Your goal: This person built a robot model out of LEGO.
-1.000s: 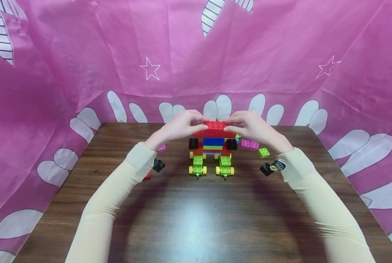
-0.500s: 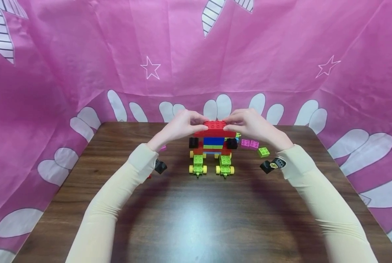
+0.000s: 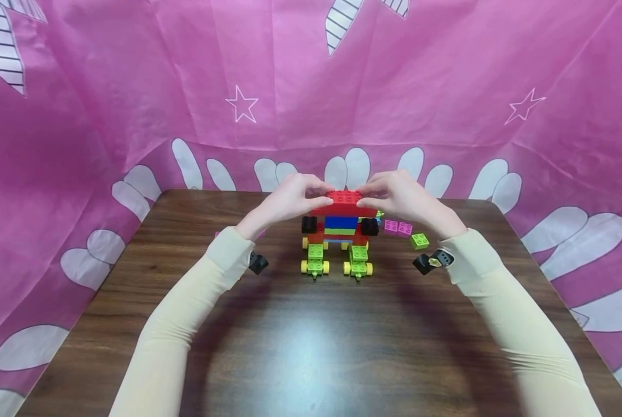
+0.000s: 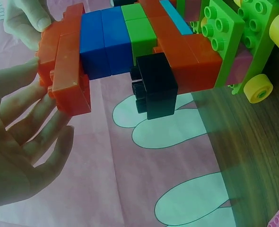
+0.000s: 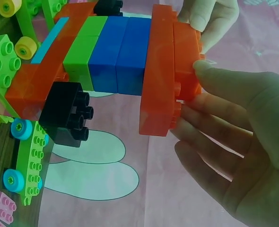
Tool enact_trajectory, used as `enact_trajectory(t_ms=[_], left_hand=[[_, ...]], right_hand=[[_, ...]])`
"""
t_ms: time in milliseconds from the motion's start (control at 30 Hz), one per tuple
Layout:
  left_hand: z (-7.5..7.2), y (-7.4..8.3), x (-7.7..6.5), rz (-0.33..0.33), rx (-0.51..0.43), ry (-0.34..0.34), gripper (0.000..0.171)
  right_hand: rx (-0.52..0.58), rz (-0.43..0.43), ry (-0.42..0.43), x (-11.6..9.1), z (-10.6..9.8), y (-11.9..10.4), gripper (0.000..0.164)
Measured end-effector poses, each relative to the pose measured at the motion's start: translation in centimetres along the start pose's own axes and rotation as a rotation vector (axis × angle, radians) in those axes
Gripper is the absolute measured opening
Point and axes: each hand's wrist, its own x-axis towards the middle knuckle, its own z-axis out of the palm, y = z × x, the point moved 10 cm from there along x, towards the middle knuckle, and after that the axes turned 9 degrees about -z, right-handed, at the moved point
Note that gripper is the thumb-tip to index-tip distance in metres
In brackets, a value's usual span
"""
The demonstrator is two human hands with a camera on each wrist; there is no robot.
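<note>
A figure of building bricks [image 3: 340, 223] stands upright on wheeled green feet at the table's far half. Its crown is a red brick [image 3: 345, 197] with studs up, above a longer red brick [image 5: 157, 71]. My left hand [image 3: 293, 198] pinches the left end of the top red brick between thumb and fingers. The right hand [image 3: 396, 194] pinches its other end in the same way. Under the red layers come blue bricks [image 4: 105, 42], then green ones [image 4: 140, 30]. A black brick [image 4: 154, 85] juts from each side of the body.
Right of the figure lie pink bricks [image 3: 397, 227] and a green brick [image 3: 419, 241]. A green base with blue wheels [image 5: 30, 163] stands behind it. Another pink brick [image 3: 218, 234] shows beside the left sleeve. A pink patterned cloth [image 3: 300, 87] hangs behind the wooden table [image 3: 373, 347].
Both hands keep their grip on the top red brick. The left forearm has shifted slightly right, covering most of a loose red brick near that wrist. The head view has tilted a little.
</note>
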Motion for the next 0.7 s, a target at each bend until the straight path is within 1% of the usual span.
enact_trajectory(t_ms=[133, 267, 433, 567, 700], left_hand=[[-0.01, -0.05, 0.07, -0.002, 0.005, -0.002, 0.037], [0.05, -0.02, 0.09, -0.002, 0.023, -0.007, 0.037], [0.04, 0.23, 0.2, 0.018, 0.066, -0.003, 0.037], [0.04, 0.33, 0.31, 0.027, 0.104, 0.001, 0.036], [0.01, 0.3, 0.35, 0.03, 0.116, 0.002, 0.036]], right_hand=[[-0.012, -0.01, -0.001, 0.05, -0.09, -0.19, 0.037], [-0.021, -0.014, -0.029, 0.16, -0.02, -0.31, 0.036], [-0.034, -0.027, -0.063, 0.43, 0.06, -0.36, 0.033], [-0.024, -0.03, -0.07, 0.59, 0.11, -0.27, 0.032], [-0.025, -0.04, -0.073, 0.89, 0.04, -0.45, 0.029]])
